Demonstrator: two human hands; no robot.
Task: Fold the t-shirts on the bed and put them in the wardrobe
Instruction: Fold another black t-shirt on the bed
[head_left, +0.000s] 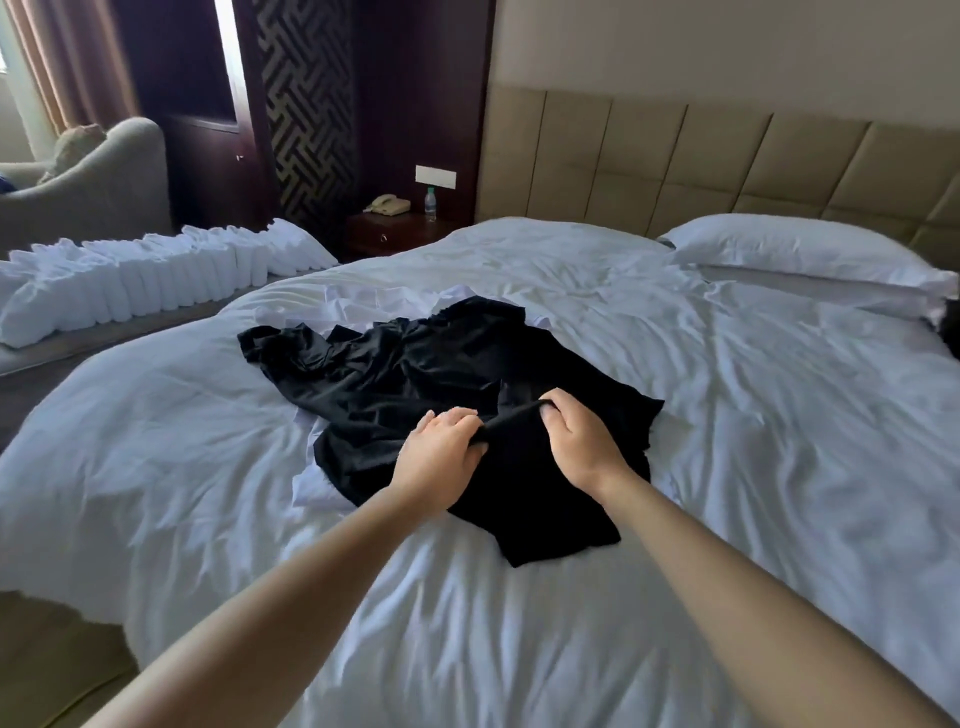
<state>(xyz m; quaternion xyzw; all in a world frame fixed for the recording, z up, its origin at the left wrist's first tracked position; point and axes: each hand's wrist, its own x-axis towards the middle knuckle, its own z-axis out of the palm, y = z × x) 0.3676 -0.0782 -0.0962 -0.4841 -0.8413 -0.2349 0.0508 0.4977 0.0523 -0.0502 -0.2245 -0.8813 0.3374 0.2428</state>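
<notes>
A crumpled black t-shirt (410, 374) lies in the middle of the white bed (727, 415). A white garment (317, 486) peeks out from under it at the near left and again behind it. My left hand (441, 457) grips a raised fold of the black fabric from the left. My right hand (576, 436) pinches the same fold from the right, fingers curled over its top edge. The two hands are close together, with the fabric stretched between them.
A second bed (130, 280) with a rumpled white duvet stands on the left. Behind it is a grey armchair (104, 176). A dark nightstand (395, 231) carries a phone (387, 204) and a water bottle (430, 203). A pillow (800, 254) lies at the padded headboard (727, 156). A dark object (951, 327) sits at the right edge.
</notes>
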